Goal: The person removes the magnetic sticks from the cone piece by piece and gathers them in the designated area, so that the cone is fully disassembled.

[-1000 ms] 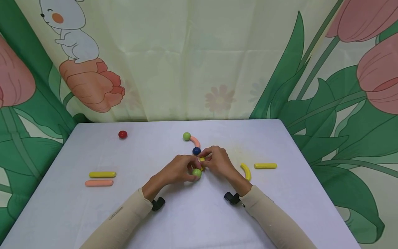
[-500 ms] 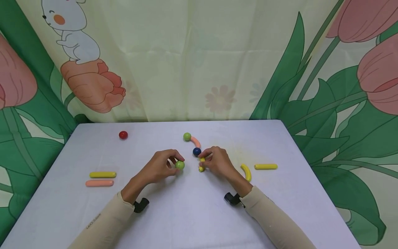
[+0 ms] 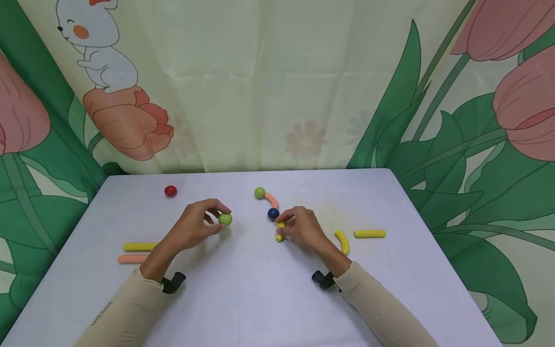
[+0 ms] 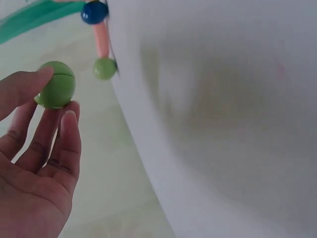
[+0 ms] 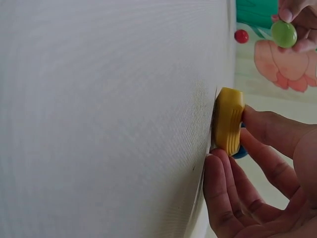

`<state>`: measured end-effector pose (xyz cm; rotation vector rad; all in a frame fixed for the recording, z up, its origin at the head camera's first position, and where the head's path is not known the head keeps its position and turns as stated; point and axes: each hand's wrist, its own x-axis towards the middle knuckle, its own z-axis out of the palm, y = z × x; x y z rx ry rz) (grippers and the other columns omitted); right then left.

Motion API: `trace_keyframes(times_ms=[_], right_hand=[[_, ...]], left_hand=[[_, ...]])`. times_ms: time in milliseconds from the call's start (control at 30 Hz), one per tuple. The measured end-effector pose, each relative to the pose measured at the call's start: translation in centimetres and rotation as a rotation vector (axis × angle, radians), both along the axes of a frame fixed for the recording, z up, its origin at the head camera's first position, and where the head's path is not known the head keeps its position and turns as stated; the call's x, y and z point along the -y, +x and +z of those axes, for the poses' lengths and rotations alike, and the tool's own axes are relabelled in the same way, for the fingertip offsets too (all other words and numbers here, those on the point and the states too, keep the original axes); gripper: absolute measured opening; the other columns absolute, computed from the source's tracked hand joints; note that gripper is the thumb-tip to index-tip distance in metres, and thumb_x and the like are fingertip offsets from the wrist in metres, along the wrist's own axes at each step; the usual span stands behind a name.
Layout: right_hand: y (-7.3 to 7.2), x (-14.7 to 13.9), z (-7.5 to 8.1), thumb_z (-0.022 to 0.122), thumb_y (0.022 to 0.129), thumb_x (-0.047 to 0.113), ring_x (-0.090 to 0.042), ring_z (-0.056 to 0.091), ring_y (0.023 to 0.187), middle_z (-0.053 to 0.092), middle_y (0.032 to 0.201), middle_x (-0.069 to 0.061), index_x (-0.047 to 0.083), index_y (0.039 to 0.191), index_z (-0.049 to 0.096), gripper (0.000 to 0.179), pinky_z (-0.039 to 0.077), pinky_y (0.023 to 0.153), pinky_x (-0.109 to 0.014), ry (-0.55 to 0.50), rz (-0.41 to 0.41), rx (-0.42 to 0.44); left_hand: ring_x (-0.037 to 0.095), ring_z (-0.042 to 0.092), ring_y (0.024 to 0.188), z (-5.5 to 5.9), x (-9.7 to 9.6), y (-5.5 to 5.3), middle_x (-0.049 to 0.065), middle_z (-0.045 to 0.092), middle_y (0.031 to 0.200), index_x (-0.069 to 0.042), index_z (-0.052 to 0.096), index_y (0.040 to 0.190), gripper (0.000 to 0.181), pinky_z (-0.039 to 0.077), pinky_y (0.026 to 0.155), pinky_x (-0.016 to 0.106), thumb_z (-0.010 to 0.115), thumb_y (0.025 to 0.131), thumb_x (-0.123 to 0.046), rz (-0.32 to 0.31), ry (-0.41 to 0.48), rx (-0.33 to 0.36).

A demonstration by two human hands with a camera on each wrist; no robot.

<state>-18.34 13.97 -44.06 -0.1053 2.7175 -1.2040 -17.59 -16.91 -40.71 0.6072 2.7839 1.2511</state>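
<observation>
- Held green ball [image 3: 225, 219]: lifted off the desk [image 3: 260, 299], left of the dark blue ball [image 3: 273, 214], well apart from it.
- Left grip [image 3: 195, 222]: partly closed, thumb and fingers pinching the held green ball.
- Right grip [image 3: 303, 226]: nearly closed, pinching the yellow block [image 5: 229, 119] low by the desk, on the near side of the dark blue ball. Fingers cover the joint; we can't tell if those two touch.
- Pink curved stick [image 3: 271, 200] and far green ball [image 3: 259, 193] run on at the far side.
- Step, our read: right steadies the block, left handles the ball separately.
- We'd want the right pinch light and still; a sideways tug would likely skew the line.
- Ball looks glossy, so we should press from squarely opposite sides; an off-centre squeeze could shoot it out.
- Wherever we set it down: desk contact first, pause, open slowly, else it probably rolls.
- Left wrist [image 3: 158, 262] overlaps the right ends of the left yellow stick [image 3: 139, 246] and pink straight stick [image 3: 131, 259] in the head view. Travel high there.
- Yellow curved stick [image 3: 342, 242] sits just beside the right wrist [image 3: 336, 255]; we shouldn't swing that outward.
</observation>
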Motion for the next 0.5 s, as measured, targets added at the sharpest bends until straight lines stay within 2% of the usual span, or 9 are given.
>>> trace_keyframes(times_ms=[500], right_hand=[[0.0,0.1,0.0,0.091,0.084,0.012,-0.016,0.066,0.087,0.067,0.107,-0.001,0.019,0.1,0.084,0.019,0.058,0.071,-0.029,0.008,-0.008,0.012]], left_hand=[[0.029,0.072,0.106,1.5,5.6,-1.5,0.009,0.077,0.115,-0.01,0.075,0.119,0.034,0.058,0.083,0.021,0.084,0.088,-0.001,0.13,-0.06,-0.032]])
